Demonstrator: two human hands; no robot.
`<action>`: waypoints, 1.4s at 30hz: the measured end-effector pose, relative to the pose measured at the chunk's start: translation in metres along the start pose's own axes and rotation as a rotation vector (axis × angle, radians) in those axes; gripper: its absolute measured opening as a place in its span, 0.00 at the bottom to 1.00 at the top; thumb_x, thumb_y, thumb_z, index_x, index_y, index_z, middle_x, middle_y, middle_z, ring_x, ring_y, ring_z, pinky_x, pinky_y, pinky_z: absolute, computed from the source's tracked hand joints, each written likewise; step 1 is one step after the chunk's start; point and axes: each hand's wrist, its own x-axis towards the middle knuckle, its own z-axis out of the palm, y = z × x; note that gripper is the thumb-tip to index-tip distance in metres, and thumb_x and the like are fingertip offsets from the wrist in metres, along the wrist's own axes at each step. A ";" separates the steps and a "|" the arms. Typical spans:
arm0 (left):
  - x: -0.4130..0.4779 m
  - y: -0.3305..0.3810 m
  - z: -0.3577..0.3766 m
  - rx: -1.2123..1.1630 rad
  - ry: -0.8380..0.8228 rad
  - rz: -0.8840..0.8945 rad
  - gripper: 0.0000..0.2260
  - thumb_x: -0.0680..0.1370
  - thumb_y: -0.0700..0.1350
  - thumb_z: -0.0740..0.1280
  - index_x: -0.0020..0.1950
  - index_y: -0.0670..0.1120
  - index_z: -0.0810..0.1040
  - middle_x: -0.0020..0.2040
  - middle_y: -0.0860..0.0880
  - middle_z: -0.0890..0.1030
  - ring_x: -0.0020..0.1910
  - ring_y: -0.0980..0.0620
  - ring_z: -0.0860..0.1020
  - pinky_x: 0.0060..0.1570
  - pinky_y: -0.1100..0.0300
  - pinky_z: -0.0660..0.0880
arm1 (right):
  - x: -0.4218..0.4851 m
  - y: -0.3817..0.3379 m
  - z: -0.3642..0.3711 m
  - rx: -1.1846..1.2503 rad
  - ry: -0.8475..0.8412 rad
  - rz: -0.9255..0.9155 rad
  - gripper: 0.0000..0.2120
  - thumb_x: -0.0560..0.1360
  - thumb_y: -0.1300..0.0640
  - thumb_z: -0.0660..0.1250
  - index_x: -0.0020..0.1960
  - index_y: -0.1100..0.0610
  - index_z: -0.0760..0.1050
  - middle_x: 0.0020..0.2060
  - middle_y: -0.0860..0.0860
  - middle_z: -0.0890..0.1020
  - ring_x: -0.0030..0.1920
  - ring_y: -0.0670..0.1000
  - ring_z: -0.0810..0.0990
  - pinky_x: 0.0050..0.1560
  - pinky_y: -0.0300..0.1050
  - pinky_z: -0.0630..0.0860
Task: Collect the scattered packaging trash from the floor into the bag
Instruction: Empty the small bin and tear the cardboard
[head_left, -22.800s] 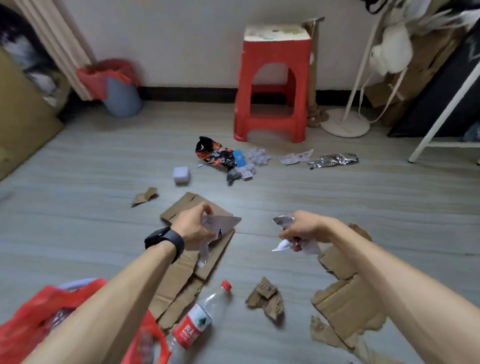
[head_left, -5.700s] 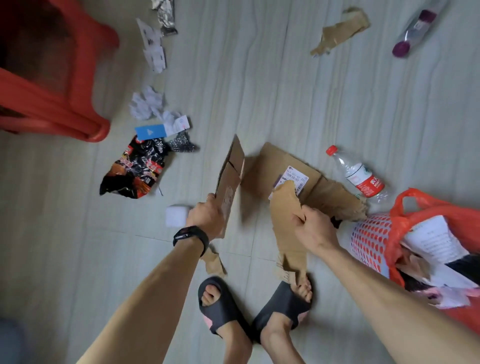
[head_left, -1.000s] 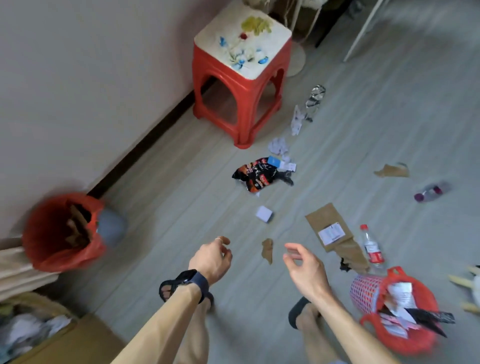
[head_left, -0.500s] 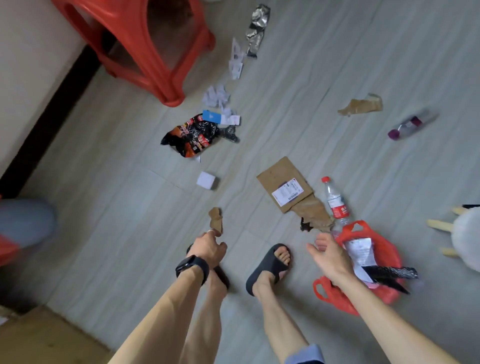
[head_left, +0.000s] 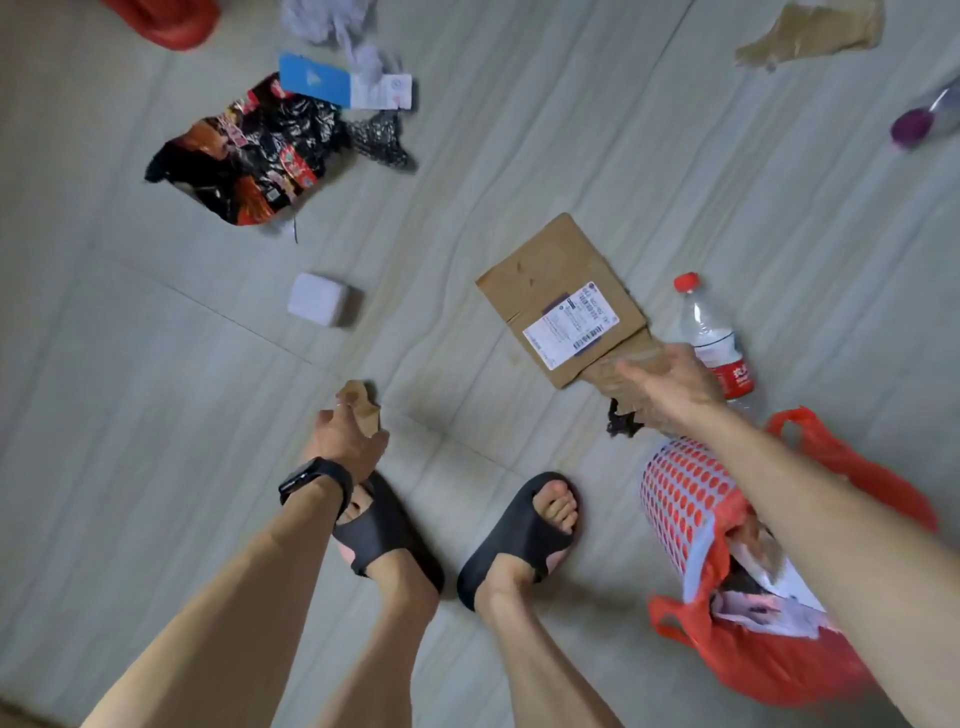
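Half a second back the left hand (head_left: 345, 439) was just hanging above the small cardboard scrap (head_left: 363, 397), well left of the red bag (head_left: 779, 665). Now it's dropped onto it, fingers and thumb curled round its lower end. The right hand (head_left: 670, 389) was over the bag's rim, and it's swung out past the bag to the torn end of the labelled cardboard sheet (head_left: 556, 280), fingers spread. View's dropped closer to the floor too.
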 end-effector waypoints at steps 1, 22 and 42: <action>0.015 0.000 0.009 -0.035 0.031 -0.010 0.32 0.76 0.50 0.69 0.77 0.51 0.59 0.70 0.41 0.65 0.61 0.38 0.75 0.60 0.50 0.74 | 0.019 -0.002 0.003 0.008 0.002 -0.005 0.46 0.66 0.28 0.69 0.74 0.55 0.63 0.70 0.55 0.73 0.68 0.58 0.73 0.68 0.51 0.71; 0.066 -0.004 0.038 -0.259 -0.008 0.048 0.09 0.78 0.51 0.67 0.52 0.47 0.73 0.48 0.46 0.82 0.47 0.46 0.81 0.46 0.55 0.76 | 0.029 -0.063 0.125 0.069 -0.028 -0.235 0.19 0.69 0.44 0.76 0.47 0.53 0.70 0.35 0.46 0.74 0.35 0.49 0.72 0.36 0.45 0.67; -0.132 -0.034 -0.145 -0.735 -0.111 -0.001 0.10 0.77 0.47 0.71 0.53 0.42 0.78 0.46 0.46 0.85 0.38 0.53 0.81 0.34 0.64 0.74 | -0.211 -0.090 0.044 0.296 -0.021 -0.139 0.10 0.77 0.55 0.69 0.58 0.53 0.77 0.49 0.48 0.79 0.53 0.53 0.79 0.60 0.49 0.75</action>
